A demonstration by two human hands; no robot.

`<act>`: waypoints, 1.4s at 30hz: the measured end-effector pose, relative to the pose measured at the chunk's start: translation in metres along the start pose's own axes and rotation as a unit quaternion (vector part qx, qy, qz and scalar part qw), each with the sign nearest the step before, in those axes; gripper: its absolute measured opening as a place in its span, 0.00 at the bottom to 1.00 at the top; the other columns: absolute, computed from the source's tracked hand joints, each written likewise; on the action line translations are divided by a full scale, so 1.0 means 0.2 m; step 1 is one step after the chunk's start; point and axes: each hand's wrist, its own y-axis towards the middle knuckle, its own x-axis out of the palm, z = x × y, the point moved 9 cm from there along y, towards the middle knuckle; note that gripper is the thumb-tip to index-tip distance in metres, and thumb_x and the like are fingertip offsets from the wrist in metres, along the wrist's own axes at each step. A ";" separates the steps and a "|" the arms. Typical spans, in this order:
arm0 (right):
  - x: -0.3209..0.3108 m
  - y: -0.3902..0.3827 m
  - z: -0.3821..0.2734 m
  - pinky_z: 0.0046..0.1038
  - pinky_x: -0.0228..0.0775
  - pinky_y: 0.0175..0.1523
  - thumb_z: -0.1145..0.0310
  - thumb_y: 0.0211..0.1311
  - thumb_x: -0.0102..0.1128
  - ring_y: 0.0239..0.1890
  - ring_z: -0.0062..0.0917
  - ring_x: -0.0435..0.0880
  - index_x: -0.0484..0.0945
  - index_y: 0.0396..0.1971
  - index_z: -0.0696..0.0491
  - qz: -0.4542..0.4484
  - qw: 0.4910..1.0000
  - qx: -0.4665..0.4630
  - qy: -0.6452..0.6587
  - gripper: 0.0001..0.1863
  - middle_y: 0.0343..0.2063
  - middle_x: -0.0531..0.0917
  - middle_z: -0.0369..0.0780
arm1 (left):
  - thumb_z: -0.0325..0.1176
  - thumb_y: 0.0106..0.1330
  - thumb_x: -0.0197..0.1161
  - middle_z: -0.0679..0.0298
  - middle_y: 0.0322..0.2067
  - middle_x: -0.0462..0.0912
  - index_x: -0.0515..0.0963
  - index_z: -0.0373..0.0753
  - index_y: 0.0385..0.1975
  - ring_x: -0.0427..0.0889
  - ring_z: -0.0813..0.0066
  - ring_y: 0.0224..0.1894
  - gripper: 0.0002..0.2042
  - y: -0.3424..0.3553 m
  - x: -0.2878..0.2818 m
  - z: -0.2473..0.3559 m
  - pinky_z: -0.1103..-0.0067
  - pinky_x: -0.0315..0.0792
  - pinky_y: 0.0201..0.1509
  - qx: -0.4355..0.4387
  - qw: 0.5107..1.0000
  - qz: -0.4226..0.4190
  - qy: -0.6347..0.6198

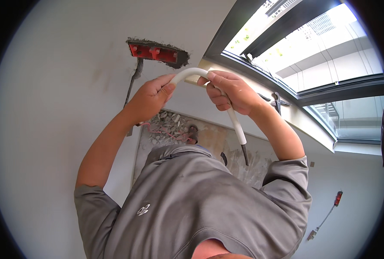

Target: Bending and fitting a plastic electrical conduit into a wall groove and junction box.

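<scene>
A white plastic conduit pipe (187,73) arches between my two hands, bent in a smooth curve. My left hand (151,98) is closed round one end, thumb along the pipe. On the far side of the bend, my right hand (231,90) grips the pipe with curled fingers and the thumb on top. Past the right hand the pipe runs down straight, and a thin dark rod (246,155), perhaps a bending spring, sticks out of that end. Behind the arch, red junction boxes (155,53) sit in a rough-edged hole in the white wall.
A cut groove (133,82) runs down the wall from the boxes. Broken rubble (168,125) and a pink cable lie on the floor. On the window sill (295,114) rests a pair of pliers (278,101). A dark-framed window (302,93) opens at the right. Another red box (338,198) sits in the wall.
</scene>
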 end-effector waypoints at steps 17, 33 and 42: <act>0.03 -0.16 0.20 0.20 0.58 0.22 0.50 0.75 0.49 0.19 0.13 0.63 0.72 0.42 0.55 -0.035 0.953 0.171 -0.247 0.20 0.21 0.66 0.29 | 0.38 0.74 0.55 0.53 0.27 0.81 0.74 0.37 0.56 0.79 0.57 0.28 0.17 -0.18 0.08 0.02 0.68 0.72 0.36 0.097 0.952 0.031 0.290; 0.23 -0.30 0.39 0.43 0.71 0.39 0.66 0.67 0.58 0.37 0.48 0.81 0.72 0.46 0.54 0.169 0.818 -0.200 -0.512 0.12 0.31 0.82 0.49 | 0.41 0.76 0.53 0.66 0.28 0.77 0.75 0.35 0.54 0.73 0.78 0.33 0.17 -0.31 0.16 -0.06 0.78 0.70 0.40 0.071 0.987 -0.080 0.119; 0.32 -0.71 0.67 0.49 0.71 0.38 0.61 0.71 0.52 0.30 0.48 0.82 0.69 0.38 0.58 0.148 0.841 -0.024 -0.520 0.13 0.24 0.81 0.49 | 0.43 0.78 0.49 0.76 0.18 0.66 0.75 0.36 0.50 0.61 0.91 0.15 0.16 -0.48 0.57 -0.25 0.87 0.56 0.16 -0.033 0.964 -0.260 0.050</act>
